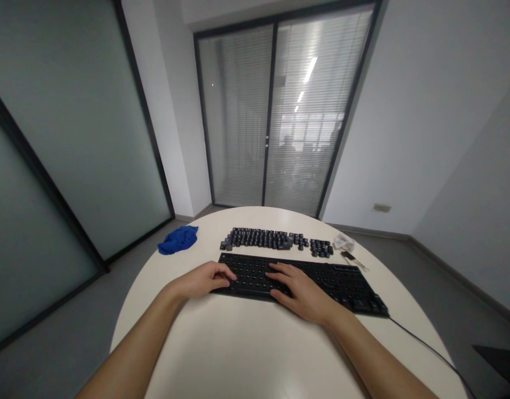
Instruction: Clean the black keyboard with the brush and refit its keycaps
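A black keyboard frame (346, 280) with its keycaps off lies across the round white table (246, 349). Just behind it, the removed black keycaps (275, 239) are laid out in rows. My left hand (205, 279) rests on the keyboard's left end, fingers loosely curled over the near edge. Toward the middle of the keyboard, my right hand (302, 293) lies flat with its fingers stretched out. Neither hand holds anything.
A crumpled blue cloth (178, 240) lies at the table's far left edge. A small clear bag (343, 241) and a small tool (351, 258) sit beyond the keyboard's right end. The keyboard's cable (429, 346) runs off the table to the right. Glass doors with blinds stand behind.
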### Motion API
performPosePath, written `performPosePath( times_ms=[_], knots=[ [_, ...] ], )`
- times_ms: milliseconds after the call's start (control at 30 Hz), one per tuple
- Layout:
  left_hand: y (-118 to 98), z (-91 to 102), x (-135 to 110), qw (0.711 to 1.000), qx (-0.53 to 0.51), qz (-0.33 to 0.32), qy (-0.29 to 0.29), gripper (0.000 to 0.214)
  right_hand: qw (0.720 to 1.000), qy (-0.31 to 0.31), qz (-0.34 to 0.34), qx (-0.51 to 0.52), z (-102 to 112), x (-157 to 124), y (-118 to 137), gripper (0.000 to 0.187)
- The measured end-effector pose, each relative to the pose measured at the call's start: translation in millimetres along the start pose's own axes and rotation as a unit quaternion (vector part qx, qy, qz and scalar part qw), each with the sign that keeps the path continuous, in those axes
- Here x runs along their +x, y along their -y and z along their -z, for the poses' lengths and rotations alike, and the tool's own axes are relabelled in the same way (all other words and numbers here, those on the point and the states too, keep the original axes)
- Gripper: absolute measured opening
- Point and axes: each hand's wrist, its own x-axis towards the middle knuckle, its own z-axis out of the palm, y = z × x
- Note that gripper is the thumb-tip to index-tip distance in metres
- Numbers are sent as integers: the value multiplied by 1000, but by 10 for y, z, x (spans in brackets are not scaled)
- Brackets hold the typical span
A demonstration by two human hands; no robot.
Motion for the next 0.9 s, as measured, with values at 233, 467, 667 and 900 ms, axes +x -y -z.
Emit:
performPosePath(
  times_ms=[233, 467, 667, 900],
  knots=[
    [48, -16, 13, 1000, -5, -4, -4, 25, 1000, -1, 1, 5, 0, 0, -11, 47],
    [65, -10, 15, 1000, 15, -17, -13, 23, 1000, -6, 4, 2, 10, -8, 8, 46],
    [95, -31, 32, 999, 28, -19, -22, 23, 1000, -7, 6, 10, 2, -6, -7, 47],
    [70, -46, 29, 998, 51, -34, -30, 24, 1000, 3, -2, 7, 22, -1, 9, 47]
  ],
)
